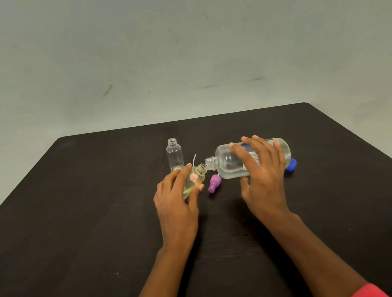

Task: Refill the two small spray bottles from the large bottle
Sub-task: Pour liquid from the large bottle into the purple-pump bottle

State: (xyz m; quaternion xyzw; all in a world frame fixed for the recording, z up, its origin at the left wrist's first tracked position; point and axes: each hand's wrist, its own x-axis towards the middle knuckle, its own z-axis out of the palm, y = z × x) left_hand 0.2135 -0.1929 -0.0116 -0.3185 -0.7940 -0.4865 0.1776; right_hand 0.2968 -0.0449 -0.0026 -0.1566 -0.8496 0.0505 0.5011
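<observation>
1. large bottle [227, 161]: clear plastic with a white and blue label, lying almost level in the air just above the worktop [76, 242], its bare threaded neck pointing left. clear liquid pools along its lower side.
2. right hand [263, 171] grips the large bottle round its middle, fingers spread over the top and thumb beneath.
3. tilted small spray bottle [199, 174]: clear, uncapped, leaning right so its mouth meets the large bottle's neck. a little pale liquid sits in its base.
4. left hand [174, 199] holds this small bottle, fingers and thumb curled round its body.
5. second small spray bottle [174, 154] stands upright, uncapped and see-through, just behind the left hand.
6. a purple spray cap [213, 184] lies on the worktop between the hands; a blue cap [290, 165] lies beyond the right hand; a thin white tube [194, 160] curves up behind the tilted bottle.
</observation>
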